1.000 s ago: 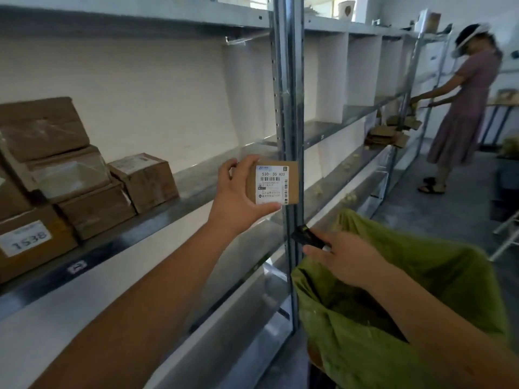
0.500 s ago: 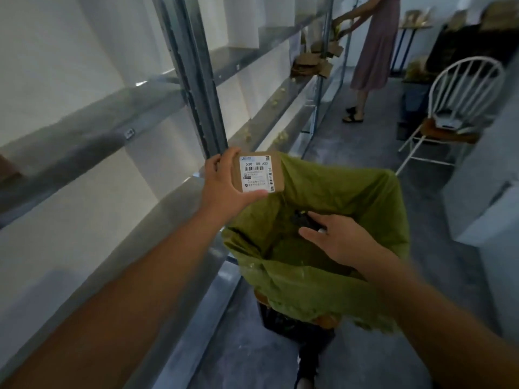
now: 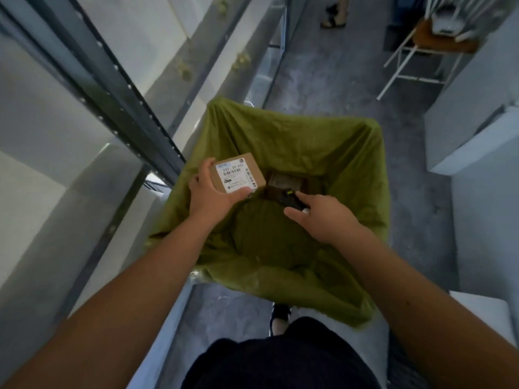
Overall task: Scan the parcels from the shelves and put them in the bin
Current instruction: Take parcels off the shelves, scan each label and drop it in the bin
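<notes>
My left hand [image 3: 209,196] grips a small brown cardboard parcel [image 3: 238,174] with a white barcode label facing up, held over the left inner side of the bin. The bin [image 3: 351,153] is lined with an olive-green bag and stands open on the floor in front of me. Deep inside it lies another brown parcel [image 3: 286,181]. My right hand [image 3: 325,217] holds a small black scanner [image 3: 289,200] over the middle of the bin, just right of the held parcel.
Grey metal shelving [image 3: 112,88] with a perforated upright runs along the left. A white chair [image 3: 429,43] stands at the far right, beside a grey-white block [image 3: 471,141]. Another person's sandalled feet [image 3: 334,19] show at the top. My own foot [image 3: 279,318] is below the bin.
My view has tilted down from the shelves to the bin. My left hand has carried the parcel from in front of the shelf upright down over the bin's opening; my right hand stayed over the bin.
</notes>
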Available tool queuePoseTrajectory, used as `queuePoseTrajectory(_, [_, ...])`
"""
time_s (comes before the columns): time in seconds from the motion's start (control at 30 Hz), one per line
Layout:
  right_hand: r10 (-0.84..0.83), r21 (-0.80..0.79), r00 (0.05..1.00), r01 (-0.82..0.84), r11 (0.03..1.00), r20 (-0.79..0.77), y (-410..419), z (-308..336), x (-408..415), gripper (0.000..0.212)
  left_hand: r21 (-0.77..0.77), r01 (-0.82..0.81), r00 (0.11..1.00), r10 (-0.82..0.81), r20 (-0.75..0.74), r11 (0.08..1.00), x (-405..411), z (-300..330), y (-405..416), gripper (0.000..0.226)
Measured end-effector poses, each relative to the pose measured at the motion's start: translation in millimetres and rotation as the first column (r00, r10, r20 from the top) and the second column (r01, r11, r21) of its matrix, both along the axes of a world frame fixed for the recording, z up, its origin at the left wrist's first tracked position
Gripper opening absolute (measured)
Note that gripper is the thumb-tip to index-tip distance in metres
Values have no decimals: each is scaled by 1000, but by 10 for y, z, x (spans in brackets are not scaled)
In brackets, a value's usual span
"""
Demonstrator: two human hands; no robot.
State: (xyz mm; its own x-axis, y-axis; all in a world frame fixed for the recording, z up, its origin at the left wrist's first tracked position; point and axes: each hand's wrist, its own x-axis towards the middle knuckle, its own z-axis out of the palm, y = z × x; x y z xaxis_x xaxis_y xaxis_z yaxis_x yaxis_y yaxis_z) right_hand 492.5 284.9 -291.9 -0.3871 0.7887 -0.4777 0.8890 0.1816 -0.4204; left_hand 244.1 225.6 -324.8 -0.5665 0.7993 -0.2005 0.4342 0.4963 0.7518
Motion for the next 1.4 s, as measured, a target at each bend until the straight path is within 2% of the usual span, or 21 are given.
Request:
queuePoseTrajectory(0.13, [-17, -82, 999, 20, 996, 41, 155, -240, 23, 72, -104, -79, 984, 94, 152, 991, 92, -340, 169, 113])
queuePoseTrajectory(0.23, [-20, -126, 997, 28, 992, 69, 231, -386, 34, 72, -211, -150, 926, 211, 312, 966, 168, -586, 309, 113])
queuePoseTrajectory(0.33, [-32, -160, 995, 47, 986, 94, 296, -493, 64, 73, -384, -215, 778, 395, 488, 898, 263, -815, 418, 103])
queuePoseTrajectory(0.43, [-61, -165, 990, 81, 983, 126, 369, -590, 92, 73, -507, -235, 631, 527, 569, 829, 289, -1083, 479, 90])
queuePoseTrajectory(0.5, [-69, -170, 984, 97, 981, 164, 396, -658, 92, 74, -536, -237, 601, 556, 575, 810, 277, -1281, 498, 89])
queuePoseTrajectory(0.77, [-142, -208, 948, 206, 956, 284, 372, -965, -25, 78, -609, -259, 598, 620, 508, 750, 113, -1883, 647, 106])
queuePoseTrajectory(0.87, [-170, -248, 949, 237, 939, 265, 334, -1086, -168, 77, -632, -290, 565, 662, 493, 718, 94, -2044, 698, 107])
queuePoseTrajectory(0.97, [-188, -281, 951, 255, 925, 243, 355, -1252, -330, 77, -602, -366, 541, 689, 482, 709, 69, -2184, 723, 96])
queuePoseTrajectory(1.2, [-213, -359, 961, 265, 895, 178, 428, -1634, -617, 77, -555, -379, 581, 657, 480, 740, -95, -2481, 742, 65])
queuePoseTrajectory(1.27, [-211, -371, 964, 258, 892, 162, 443, -1724, -662, 77, -567, -408, 555, 687, 468, 716, -146, -2550, 773, 59])
queuePoseTrajectory(1.4, [-214, -393, 964, 261, 882, 159, 467, -1893, -709, 78, -605, -475, 367, 769, 524, 639, -224, -2689, 825, 60])
